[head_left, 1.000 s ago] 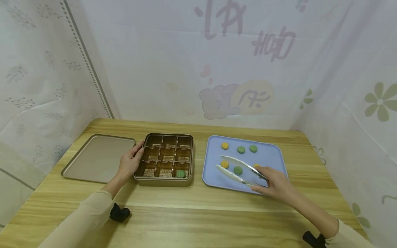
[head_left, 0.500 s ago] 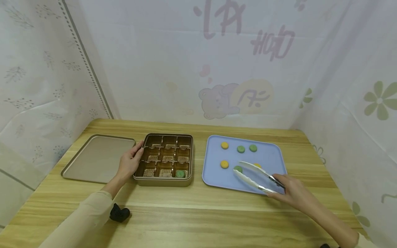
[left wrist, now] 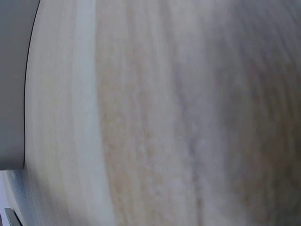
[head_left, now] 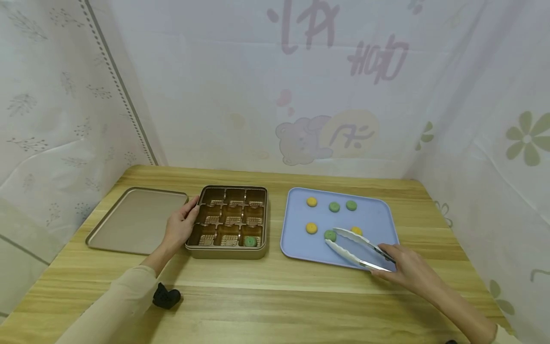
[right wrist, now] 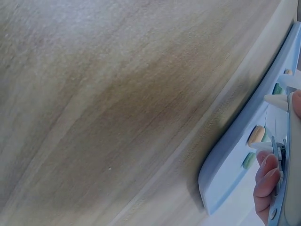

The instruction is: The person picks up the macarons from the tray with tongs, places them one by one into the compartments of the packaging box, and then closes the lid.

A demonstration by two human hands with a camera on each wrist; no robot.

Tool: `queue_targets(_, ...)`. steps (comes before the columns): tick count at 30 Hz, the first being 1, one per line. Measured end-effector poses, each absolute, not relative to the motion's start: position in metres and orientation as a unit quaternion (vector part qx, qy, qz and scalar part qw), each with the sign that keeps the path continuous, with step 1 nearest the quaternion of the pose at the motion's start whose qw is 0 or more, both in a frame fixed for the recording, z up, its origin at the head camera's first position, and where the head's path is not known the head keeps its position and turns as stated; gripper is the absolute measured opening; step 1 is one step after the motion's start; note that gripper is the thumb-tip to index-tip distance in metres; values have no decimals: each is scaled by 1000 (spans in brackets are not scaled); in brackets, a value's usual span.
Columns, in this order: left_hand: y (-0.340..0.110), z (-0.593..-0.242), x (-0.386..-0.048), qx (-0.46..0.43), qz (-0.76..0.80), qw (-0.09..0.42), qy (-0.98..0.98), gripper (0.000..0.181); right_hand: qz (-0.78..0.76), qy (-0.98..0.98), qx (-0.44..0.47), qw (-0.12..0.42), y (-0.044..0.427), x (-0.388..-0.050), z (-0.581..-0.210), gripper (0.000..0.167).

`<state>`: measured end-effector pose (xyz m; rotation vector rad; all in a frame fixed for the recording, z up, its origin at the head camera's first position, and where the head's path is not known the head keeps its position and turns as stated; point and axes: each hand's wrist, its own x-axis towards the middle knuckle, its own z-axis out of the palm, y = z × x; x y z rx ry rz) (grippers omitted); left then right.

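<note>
Green cookie (head_left: pixel 330 235) on blue tray (head_left: pixel 296 246) toward front edge, at spread tips of tongs (head_left: pixel 347 254), left of nearer right hand (head_left: pixel 406 266). Gripping tongs with curled right fingers; touching box (head_left: pixel 227 254), left of tray, with left hand (head_left: pixel 180 224), fingers fairly straight.

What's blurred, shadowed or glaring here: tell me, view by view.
Head view: the tongs, gold box and blue tray look fairly sharp, with a soft shadow on the table beside the left sleeve; left wrist view: blurred wood grain fills most of the frame, darkening to the right; right wrist view: pale sheen at top left, dark shadow along the tray's edge.
</note>
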<state>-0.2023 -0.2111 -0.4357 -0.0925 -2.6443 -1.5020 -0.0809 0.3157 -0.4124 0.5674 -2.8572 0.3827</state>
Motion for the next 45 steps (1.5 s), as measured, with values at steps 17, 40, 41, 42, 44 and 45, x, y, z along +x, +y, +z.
queue_targets(17,-213,-437,-204,-23,-494,49,-868,48,135,-967,192,95,312,-83,-413,52)
queue_targets(40,-212,-436,-203,-27,-497,43,-866,48,179,-964,181,77,299,-90,-402,50)
queue_targets(41,-212,-436,-203,-28,-497,43,-866,48,178,-964,183,74,295,-91,-401,52)
queue_targets(42,-212,-436,-203,-28,-498,42,-866,48,175,-964,187,75,292,-93,-400,53)
queue_targets(44,-212,-435,-202,-28,-498,41,-866,48,179,-961,197,75,284,-95,-398,54)
queue_targets(45,-211,-435,-202,-28,-498,41,-866,48,184,-959,204,75,279,-97,-397,54)
